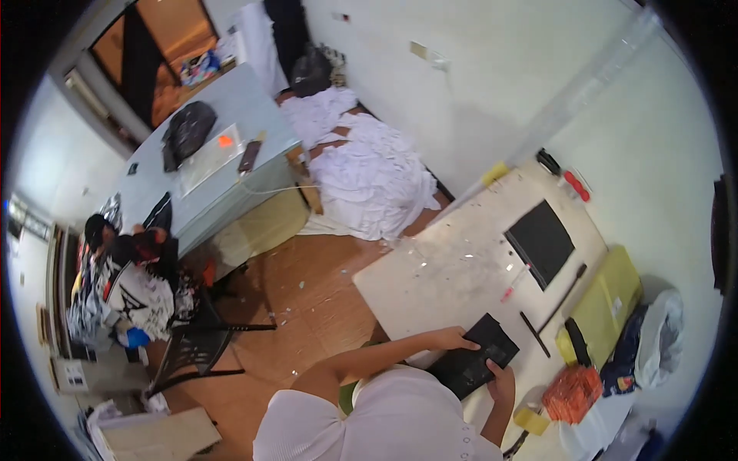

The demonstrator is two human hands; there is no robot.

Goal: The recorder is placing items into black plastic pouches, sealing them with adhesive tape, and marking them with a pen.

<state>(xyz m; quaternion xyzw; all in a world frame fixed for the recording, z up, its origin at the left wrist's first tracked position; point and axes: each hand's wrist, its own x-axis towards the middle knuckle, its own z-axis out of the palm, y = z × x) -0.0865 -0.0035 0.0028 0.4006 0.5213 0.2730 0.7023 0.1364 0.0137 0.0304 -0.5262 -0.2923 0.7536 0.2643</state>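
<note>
In the head view, a black flat piece (474, 364) held at about five o'clock, over the near edge of a pale table (430, 265), could slip or crease if either grip loosened or the pulls grew uneven, while a wide swing toward two o'clock might knock a thin black rod (562, 306). The left hand (452, 339) grasps the piece with its forearm slanting in from between eight and nine o'clock, thumb on top; the right hand (502, 383), its forearm rising from six o'clock, grips the edge at about four o'clock.
</note>
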